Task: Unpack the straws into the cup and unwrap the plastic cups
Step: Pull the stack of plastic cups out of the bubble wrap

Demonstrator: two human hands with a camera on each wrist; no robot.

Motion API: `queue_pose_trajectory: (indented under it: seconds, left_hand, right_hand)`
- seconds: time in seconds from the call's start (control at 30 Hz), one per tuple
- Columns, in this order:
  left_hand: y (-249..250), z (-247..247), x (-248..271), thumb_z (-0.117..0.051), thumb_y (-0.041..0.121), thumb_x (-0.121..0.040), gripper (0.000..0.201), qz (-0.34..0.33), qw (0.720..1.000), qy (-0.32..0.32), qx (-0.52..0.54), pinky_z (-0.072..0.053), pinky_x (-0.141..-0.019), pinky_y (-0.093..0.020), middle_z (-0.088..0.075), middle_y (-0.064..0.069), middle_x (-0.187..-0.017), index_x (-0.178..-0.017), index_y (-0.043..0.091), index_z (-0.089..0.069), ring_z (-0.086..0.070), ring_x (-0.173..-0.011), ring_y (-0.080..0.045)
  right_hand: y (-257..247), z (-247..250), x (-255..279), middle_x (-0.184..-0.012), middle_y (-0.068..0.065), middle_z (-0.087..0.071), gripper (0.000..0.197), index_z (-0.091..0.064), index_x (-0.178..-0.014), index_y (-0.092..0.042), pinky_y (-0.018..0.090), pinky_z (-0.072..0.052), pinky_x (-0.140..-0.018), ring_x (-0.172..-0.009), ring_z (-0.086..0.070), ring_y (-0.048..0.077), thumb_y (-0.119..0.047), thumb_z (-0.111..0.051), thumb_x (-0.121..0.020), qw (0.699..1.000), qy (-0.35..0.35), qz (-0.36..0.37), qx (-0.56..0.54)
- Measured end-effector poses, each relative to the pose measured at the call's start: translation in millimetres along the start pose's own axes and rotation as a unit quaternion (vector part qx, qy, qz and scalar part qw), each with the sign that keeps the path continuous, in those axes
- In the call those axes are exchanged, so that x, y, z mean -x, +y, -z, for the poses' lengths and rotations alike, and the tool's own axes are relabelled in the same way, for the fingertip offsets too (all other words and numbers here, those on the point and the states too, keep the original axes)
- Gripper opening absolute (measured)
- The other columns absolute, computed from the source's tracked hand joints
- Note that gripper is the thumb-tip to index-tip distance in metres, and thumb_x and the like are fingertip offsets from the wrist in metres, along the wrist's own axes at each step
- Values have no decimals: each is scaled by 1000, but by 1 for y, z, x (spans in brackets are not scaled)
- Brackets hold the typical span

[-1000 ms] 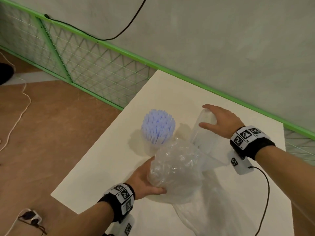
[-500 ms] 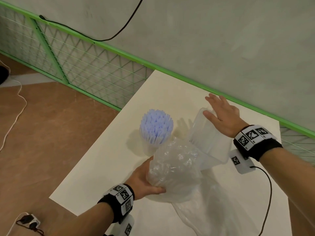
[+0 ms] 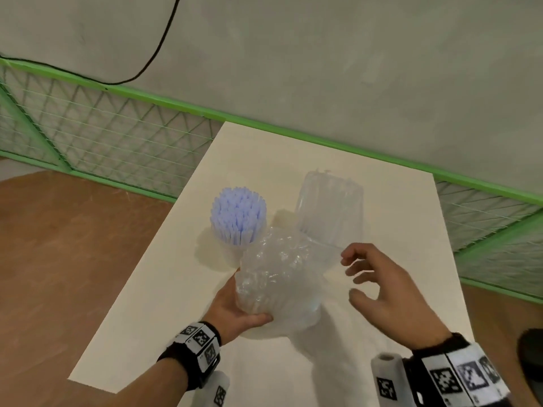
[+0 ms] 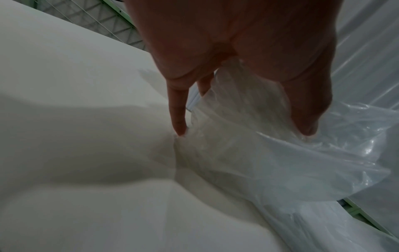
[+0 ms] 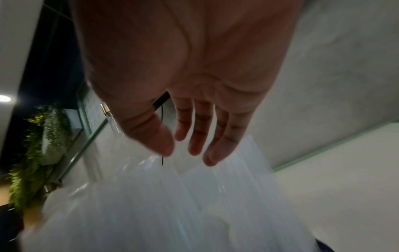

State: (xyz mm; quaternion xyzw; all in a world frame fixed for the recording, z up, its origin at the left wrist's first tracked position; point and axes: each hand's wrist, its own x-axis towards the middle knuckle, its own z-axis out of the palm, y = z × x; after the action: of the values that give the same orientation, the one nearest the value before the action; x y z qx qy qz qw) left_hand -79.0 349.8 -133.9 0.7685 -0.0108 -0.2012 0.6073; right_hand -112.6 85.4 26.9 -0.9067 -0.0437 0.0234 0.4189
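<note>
A clear cup holds a bunch of pale blue straws (image 3: 238, 218) on the white table (image 3: 293, 160). To its right a stack of clear plastic cups (image 3: 329, 212) sticks out, tilted, from a crumpled clear wrap (image 3: 279, 277). My left hand (image 3: 235, 309) grips the bunched wrap from the left side; in the left wrist view the left hand (image 4: 242, 132) has fingers and thumb pressed into the wrap (image 4: 270, 162). My right hand (image 3: 361, 277) hovers just right of the wrap with fingers loosely spread, holding nothing. In the right wrist view the right hand (image 5: 187, 153) is open above the blurred cups (image 5: 194, 196).
The table's left edge drops to a brown floor (image 3: 73, 259). A green mesh fence (image 3: 102, 133) runs behind the table, along a grey wall with a black cable (image 3: 158, 45). Loose wrap trails toward the table's near edge (image 4: 323, 221).
My right hand has let go of the top of the cup stack and drawn back toward me, beside the wrap. My left hand keeps its grip on the wrap.
</note>
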Motion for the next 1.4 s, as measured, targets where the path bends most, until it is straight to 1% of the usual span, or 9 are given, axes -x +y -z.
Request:
queue_pose_trajectory:
  seconds: [0.07,0.13,0.33,0.53,0.7,0.97,1.17,1.3,1.4]
  left_hand:
    - [-2,-1,0,-96,13,-56,79,5,1000,4,16,-53,-87,-14,-73,7,-110,-126,18,-58,-67,-103,0]
    - [-3,-1,-1,-96,14,-55,78,8,1000,3,22,-53,-83,-12,-74,6,-109,-124,17,-59,-69,-102,-3]
    - [-6,-1,-3,-96,32,-50,78,8,1000,2,0,-51,-85,-14,-73,8,-109,-120,23,-62,-68,-102,-2]
    - [-3,-1,-1,-96,19,-56,73,14,1000,3,15,-52,-82,-11,-74,7,-108,-120,23,-61,-68,-100,1]
    - [-3,0,-1,-96,21,-56,77,6,1000,-7,29,-54,-93,-27,-73,6,-113,-124,21,-60,-68,-105,-6]
    - [0,0,0,-95,32,-51,82,4,999,-10,31,-54,-93,-29,-73,6,-112,-124,22,-60,-68,-105,-5]
    - [1,1,0,-94,39,-49,82,6,1000,-9,16,-54,-95,-32,-72,8,-112,-122,25,-60,-67,-105,-4]
    - [1,1,0,-95,35,-52,81,7,1000,-10,16,-54,-96,-35,-72,8,-114,-124,27,-59,-67,-107,-5]
    - [0,1,-1,-96,29,-53,80,7,1000,-3,19,-54,-97,-35,-72,8,-114,-123,25,-60,-67,-106,-5]
  right_hand:
    - [4,-20,11,-123,-20,-51,58,-43,-120,-41,23,-48,-88,-110,-55,7,-34,-68,-68,1000,-13,-23,-2]
    - [3,-40,16,-126,-23,-48,65,-40,-123,-40,16,-43,-90,-115,-51,5,-41,-76,-69,1000,15,-25,-12]
    - [-6,-79,12,-109,-17,-59,54,-50,-116,-32,15,-43,-86,-108,-58,9,-25,-82,-72,991,127,19,-41]
    - [-11,-91,13,-100,-12,-60,45,-56,-110,-25,18,-46,-84,-97,-60,11,-18,-80,-72,984,169,40,-51]
    - [-16,-101,11,-102,-13,-58,51,-54,-110,-24,9,-39,-84,-99,-56,8,-18,-84,-69,982,177,23,-59]
    - [-16,-113,7,-91,-12,-58,32,-56,-96,-22,9,-39,-79,-90,-56,7,-9,-73,-73,973,223,24,-60]
    - [-17,-123,8,-96,-10,-56,34,-52,-110,-28,6,-37,-83,-96,-56,5,-10,-63,-83,968,236,44,-69]
    - [-15,-126,7,-101,-12,-53,24,-50,-110,-27,4,-36,-84,-96,-52,-1,-20,-55,-87,967,240,71,-48]
    - [-13,-127,6,-102,-8,-54,24,-52,-110,-25,5,-36,-86,-97,-51,-4,-17,-54,-88,966,243,86,-33]
